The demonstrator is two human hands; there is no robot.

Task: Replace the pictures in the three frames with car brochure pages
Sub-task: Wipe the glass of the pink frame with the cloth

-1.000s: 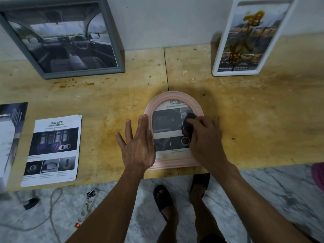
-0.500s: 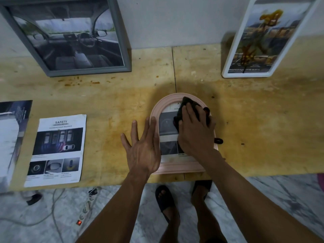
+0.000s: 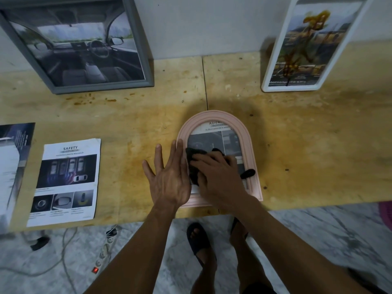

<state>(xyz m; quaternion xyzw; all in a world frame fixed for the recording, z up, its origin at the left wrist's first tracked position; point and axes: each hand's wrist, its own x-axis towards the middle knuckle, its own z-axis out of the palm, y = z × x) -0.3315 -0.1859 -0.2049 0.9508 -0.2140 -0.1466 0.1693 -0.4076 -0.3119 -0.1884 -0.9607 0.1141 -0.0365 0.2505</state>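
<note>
Pink arched frame [image 3: 252,158] flat near table edge; left hand [image 3: 169,177] spread flat bracing left rim; right hand [image 3: 216,175] pressing dark cloth [image 3: 194,164] on glass. Hard wiping risks frame sliding off edge.

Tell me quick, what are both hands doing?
Left hand: open, flat, steadying the pink frame.
Right hand: pressing a dark cloth on the frame.

It looks like a room in a home used as a makeshift work spot: a stained plywood tabletop [image 3: 127,115] set against a plain pale wall [image 3: 201,24], a marble-patterned tile floor [image 3: 318,234], and a power strip [image 3: 104,253] with loose cables underneath.
</note>
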